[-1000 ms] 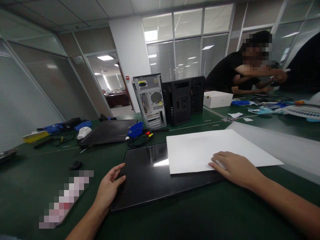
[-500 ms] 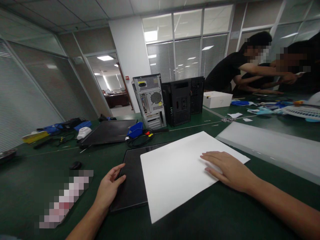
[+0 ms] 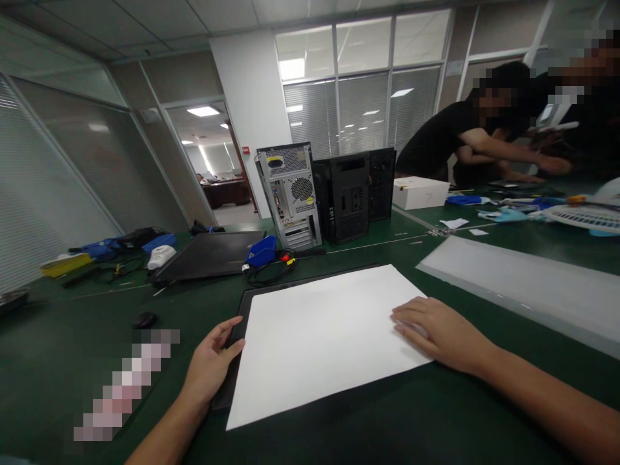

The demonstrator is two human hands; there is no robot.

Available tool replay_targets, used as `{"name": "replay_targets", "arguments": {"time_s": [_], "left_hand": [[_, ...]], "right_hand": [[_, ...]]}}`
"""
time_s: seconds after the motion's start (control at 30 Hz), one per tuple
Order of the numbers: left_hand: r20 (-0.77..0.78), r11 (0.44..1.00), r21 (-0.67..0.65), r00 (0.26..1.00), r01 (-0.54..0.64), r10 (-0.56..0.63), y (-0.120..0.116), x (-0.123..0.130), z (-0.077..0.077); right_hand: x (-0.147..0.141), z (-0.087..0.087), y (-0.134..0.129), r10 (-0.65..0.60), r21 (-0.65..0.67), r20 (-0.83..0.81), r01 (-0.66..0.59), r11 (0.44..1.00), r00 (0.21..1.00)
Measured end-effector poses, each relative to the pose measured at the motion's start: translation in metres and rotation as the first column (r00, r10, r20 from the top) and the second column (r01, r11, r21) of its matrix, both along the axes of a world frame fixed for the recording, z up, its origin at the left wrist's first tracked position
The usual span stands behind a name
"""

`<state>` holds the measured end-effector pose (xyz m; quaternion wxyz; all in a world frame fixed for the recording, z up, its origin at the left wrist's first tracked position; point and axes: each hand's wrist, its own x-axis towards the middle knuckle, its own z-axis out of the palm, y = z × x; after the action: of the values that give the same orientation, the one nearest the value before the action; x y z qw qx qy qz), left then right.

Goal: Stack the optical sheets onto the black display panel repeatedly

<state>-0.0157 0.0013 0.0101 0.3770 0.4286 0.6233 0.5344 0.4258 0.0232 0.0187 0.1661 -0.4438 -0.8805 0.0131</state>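
Observation:
A large white sheet lies over a flat black rectangular panel, covering most of it. Only the panel's left and far edges show. My left hand is at the panel's left edge, thumb and fingers apart, with the thumb tip close to the sheet's left side. Whether it presses on either one I cannot tell. On the sheet's right side rests my right hand, fingers stretched out and palm down, its far fingers partly hidden.
Beyond the panel stand a silver computer tower and black computer cases. A blue part with cables lies before them. At right is a long translucent white panel; at left, a black mouse. People in black work at the far right.
The white sheet has slid left and turned, now covering more of the black panel. My right hand moved slightly with it, while my left hand stayed in place.

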Motion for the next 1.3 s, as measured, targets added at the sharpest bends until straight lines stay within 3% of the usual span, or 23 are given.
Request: {"name": "replay_targets", "arguments": {"time_s": [0.13,0.3,0.5,0.73,0.8,0.9,1.0,1.07,1.17,1.3], "left_hand": [[-0.055,0.999,-0.030,0.998,-0.029,0.027,-0.001,0.003,0.004],[0.019,0.995,-0.092,0.999,-0.041,0.043,-0.001,0.002,0.003],[0.095,0.999,-0.027,0.995,0.027,-0.024,0.003,-0.006,-0.007],[0.089,0.999,-0.050,0.996,0.000,0.005,0.003,-0.003,-0.002],[0.088,0.998,-0.065,0.996,-0.011,0.017,0.002,-0.001,0.000],[0.074,0.997,-0.077,0.997,-0.031,0.037,0.001,0.002,0.003],[0.076,0.997,-0.074,0.996,-0.032,0.038,0.000,0.003,0.005],[0.087,0.997,-0.070,0.996,-0.026,0.032,0.000,0.003,0.005],[0.113,0.999,-0.047,0.994,-0.002,0.008,0.000,0.001,0.002],[0.130,0.999,-0.032,0.991,0.029,-0.025,0.001,-0.002,-0.001]], "right_hand": [[0.004,-0.001,-0.001,0.041,-0.081,-0.027,-0.043,0.996,0.999],[0.003,-0.003,-0.005,0.089,-0.128,0.001,-0.088,0.988,0.996],[0.002,-0.008,-0.006,0.161,-0.162,-0.008,-0.161,0.974,0.987],[0.004,-0.009,-0.003,0.183,-0.165,0.011,-0.178,0.970,0.983],[0.015,-0.010,0.008,0.100,-0.098,0.014,-0.098,0.990,0.995],[0.053,-0.019,0.034,-0.172,0.052,0.014,0.171,0.984,0.985],[0.106,-0.034,0.059,-0.438,0.157,0.071,0.423,0.892,0.896],[0.139,-0.044,0.070,-0.589,0.151,0.112,0.572,0.806,0.800],[0.167,-0.054,0.074,-0.701,0.092,0.116,0.695,0.713,0.704],[0.166,-0.054,0.070,-0.707,0.043,0.107,0.707,0.706,0.699]]}}
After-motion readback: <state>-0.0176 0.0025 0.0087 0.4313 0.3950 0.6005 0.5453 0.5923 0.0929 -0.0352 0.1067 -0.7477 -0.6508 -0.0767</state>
